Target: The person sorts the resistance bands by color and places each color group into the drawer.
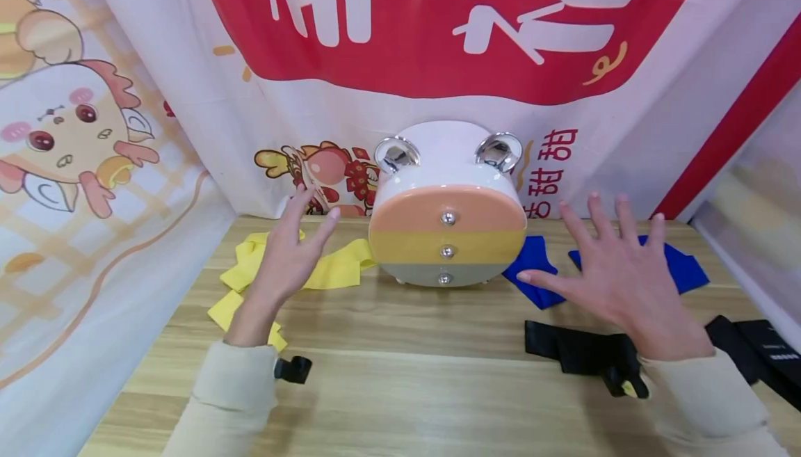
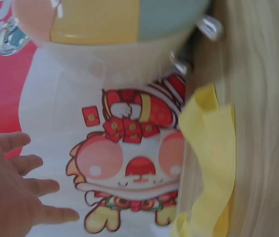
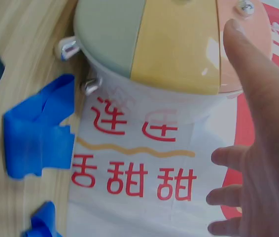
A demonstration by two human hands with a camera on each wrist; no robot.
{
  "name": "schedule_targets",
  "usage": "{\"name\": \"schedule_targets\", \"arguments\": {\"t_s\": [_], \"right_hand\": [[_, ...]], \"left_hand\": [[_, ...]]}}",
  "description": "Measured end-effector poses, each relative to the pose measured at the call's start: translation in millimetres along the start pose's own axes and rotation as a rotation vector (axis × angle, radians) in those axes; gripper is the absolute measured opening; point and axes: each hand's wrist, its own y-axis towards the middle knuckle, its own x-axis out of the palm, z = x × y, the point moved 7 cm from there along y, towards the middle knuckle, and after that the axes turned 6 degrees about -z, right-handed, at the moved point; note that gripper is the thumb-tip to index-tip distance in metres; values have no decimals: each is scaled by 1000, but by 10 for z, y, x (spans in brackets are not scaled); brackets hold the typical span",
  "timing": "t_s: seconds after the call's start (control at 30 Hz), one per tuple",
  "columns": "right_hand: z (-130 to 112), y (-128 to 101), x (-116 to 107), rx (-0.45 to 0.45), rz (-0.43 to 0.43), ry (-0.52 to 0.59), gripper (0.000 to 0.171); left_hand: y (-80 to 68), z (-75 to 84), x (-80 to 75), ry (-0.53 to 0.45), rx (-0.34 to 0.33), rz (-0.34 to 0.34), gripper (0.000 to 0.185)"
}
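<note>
A rounded white drawer box (image 1: 447,234) stands on the wooden table, with an orange, a yellow and a grey-green front, each bearing a silver knob. Two shiny silver ear-like parts (image 1: 498,151) top it. To its left my left hand (image 1: 290,255) hovers, fingers spread and holding nothing. My right hand (image 1: 616,279), also empty with fingers spread, is on the box's right side. Neither hand appears to touch the box. Below the left hand lies a yellow strip of fabric (image 2: 211,153); a blue strip (image 3: 41,138) lies near the right hand.
Black straps (image 1: 563,346) lie at the right front of the wooden table (image 1: 400,401). A small black piece (image 1: 294,369) shows beside the left sleeve. Printed white cloth (image 1: 144,95) hangs at the left, and a cloth with a red panel (image 1: 425,60) hangs behind the box.
</note>
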Motion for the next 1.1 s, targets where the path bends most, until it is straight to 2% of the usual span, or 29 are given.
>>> {"name": "schedule_targets", "arguments": {"t_s": [0.1,0.2,0.3,0.4,0.47,0.63,0.73,0.97,1.1], "right_hand": [[-56,-14,-60,-19,43,51,110],[-139,-66,-144,-21,125,131,96],[-265,-141,-252,-44,281,233,79],[-435,-198,-340,-118,439,338,59],[-553,-205,-364,-170,506,392,49],[-791,-134,-308,-245,498,530,38],[-895,-90,-263,-285,468,575,37],[-1019,-29,-264,-329,439,626,40],[-1100,9,-284,-365,440,666,46]], "left_hand": [[8,12,42,-264,-30,24,66],[43,52,150,-455,-7,25,58],[118,107,319,-590,46,-18,51],[210,135,499,-689,76,-71,47],[276,143,601,-759,87,-92,46],[431,101,800,-974,112,-136,45],[479,61,867,-1008,119,-156,45],[491,75,863,-944,190,-190,43],[505,95,838,-921,203,-219,43]]}}
